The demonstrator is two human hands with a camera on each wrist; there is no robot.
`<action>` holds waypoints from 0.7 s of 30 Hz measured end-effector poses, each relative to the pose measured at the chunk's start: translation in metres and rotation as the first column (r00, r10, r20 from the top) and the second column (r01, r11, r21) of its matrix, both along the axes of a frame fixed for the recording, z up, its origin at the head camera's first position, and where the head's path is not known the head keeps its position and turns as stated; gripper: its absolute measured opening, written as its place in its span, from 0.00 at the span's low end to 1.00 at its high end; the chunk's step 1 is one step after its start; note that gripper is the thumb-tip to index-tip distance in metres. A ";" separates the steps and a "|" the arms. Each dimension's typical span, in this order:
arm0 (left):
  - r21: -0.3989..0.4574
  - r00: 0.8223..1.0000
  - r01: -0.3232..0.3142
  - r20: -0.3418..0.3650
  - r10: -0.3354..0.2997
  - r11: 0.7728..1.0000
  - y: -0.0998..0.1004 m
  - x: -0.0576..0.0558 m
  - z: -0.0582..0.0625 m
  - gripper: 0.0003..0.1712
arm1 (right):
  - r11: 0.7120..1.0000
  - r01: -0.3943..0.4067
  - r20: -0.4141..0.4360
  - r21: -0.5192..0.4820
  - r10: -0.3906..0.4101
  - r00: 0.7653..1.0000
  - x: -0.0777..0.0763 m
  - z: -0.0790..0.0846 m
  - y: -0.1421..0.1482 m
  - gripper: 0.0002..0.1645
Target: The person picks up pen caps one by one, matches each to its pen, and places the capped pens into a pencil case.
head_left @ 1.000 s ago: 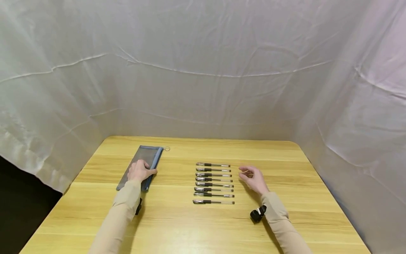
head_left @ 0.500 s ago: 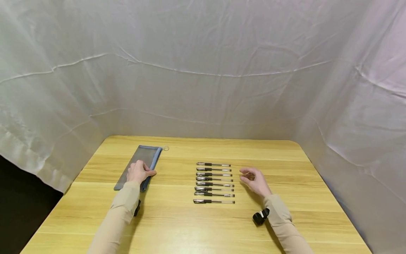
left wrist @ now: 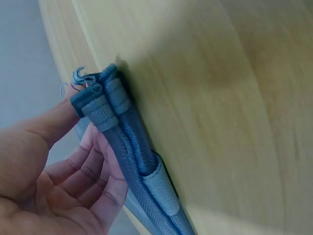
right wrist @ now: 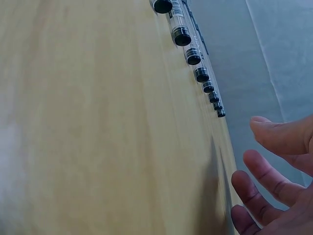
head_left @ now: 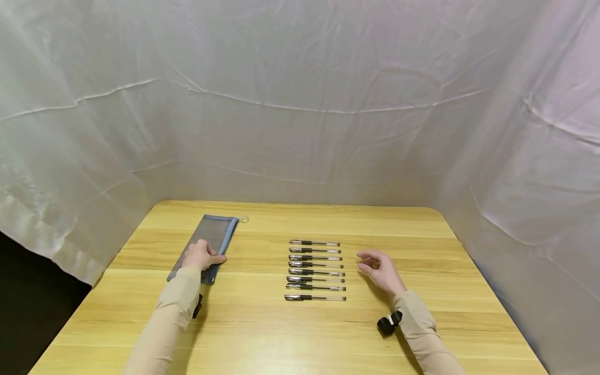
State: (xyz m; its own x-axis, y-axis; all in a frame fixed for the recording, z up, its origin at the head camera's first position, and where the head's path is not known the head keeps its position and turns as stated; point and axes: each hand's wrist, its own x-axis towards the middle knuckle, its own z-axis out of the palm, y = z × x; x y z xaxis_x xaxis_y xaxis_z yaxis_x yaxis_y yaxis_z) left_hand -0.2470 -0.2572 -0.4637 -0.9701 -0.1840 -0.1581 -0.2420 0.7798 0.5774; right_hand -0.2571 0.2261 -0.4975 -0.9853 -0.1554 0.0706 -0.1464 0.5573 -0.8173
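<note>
A blue-edged mesh zipper pouch (head_left: pixel 212 229) lies flat at the left of the table. My left hand (head_left: pixel 199 255) grips its right, zippered edge, thumb over the blue band and fingers bent on the mesh. In the left wrist view, the corded zipper end (left wrist: pixel 100 103) is against the thumb, the other fingers curled beside it. Several clear gel pens with black grips (head_left: pixel 307 272) lie in a neat column at mid-table, caps to the left. My right hand (head_left: pixel 382 271) hovers just right of them, fingers loosely bent and holding nothing; the right wrist view shows the pens' black ends (right wrist: pixel 182 36).
The light wooden table (head_left: pixel 262 333) has pale cloth (head_left: pixel 300 130) hanging behind it and at both sides. A wire ring (head_left: pixel 244 219) sticks out from the pouch's far corner. Each wrist wears a small black camera (head_left: pixel 389 323).
The left hand and the pouch have slid slightly left. My right hand has drawn a little to the right and toward me, away from the pens, which have stayed put.
</note>
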 end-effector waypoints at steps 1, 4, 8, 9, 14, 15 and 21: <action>0.010 1.000 0.001 -0.003 -0.001 1.000 -0.001 0.000 -0.001 0.17 | 1.000 0.000 0.003 0.000 0.000 1.000 0.000 0.000 0.000 0.19; 0.031 1.000 0.005 -0.012 -0.004 0.999 -0.004 -0.001 -0.004 0.15 | 1.000 -0.007 0.012 0.003 0.007 1.000 0.001 -0.001 0.001 0.20; 0.055 1.000 0.005 -0.016 -0.004 0.998 -0.005 0.000 -0.005 0.12 | 1.000 -0.024 0.012 0.008 0.024 1.000 0.003 -0.002 0.002 0.20; 0.060 1.000 0.008 -0.016 -0.007 0.998 -0.005 0.000 -0.005 0.11 | 1.000 -0.027 0.011 0.011 0.027 1.000 0.003 -0.002 0.003 0.19; 0.042 0.998 0.033 -0.055 -0.031 0.999 0.001 0.005 -0.006 0.11 | 0.998 -0.055 0.001 0.034 0.054 0.999 0.006 -0.001 0.002 0.19; 0.035 0.997 0.044 -0.067 -0.041 0.998 0.003 0.006 -0.007 0.11 | 0.997 -0.062 -0.002 0.039 0.062 0.998 0.007 0.000 0.002 0.19; 0.063 0.992 0.097 -0.090 -0.091 0.993 0.017 0.014 -0.012 0.10 | 0.991 -0.126 -0.023 0.049 0.127 0.992 0.011 0.004 -0.002 0.18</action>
State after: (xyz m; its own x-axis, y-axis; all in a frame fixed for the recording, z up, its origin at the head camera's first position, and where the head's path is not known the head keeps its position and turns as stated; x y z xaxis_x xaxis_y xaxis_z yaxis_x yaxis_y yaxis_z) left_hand -0.2329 -0.2399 -0.4755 -0.9932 -0.0833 -0.0809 -0.1159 0.7555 0.6448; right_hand -0.2464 0.2245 -0.4931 -0.9555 -0.2824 0.0859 -0.2393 0.5705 -0.7856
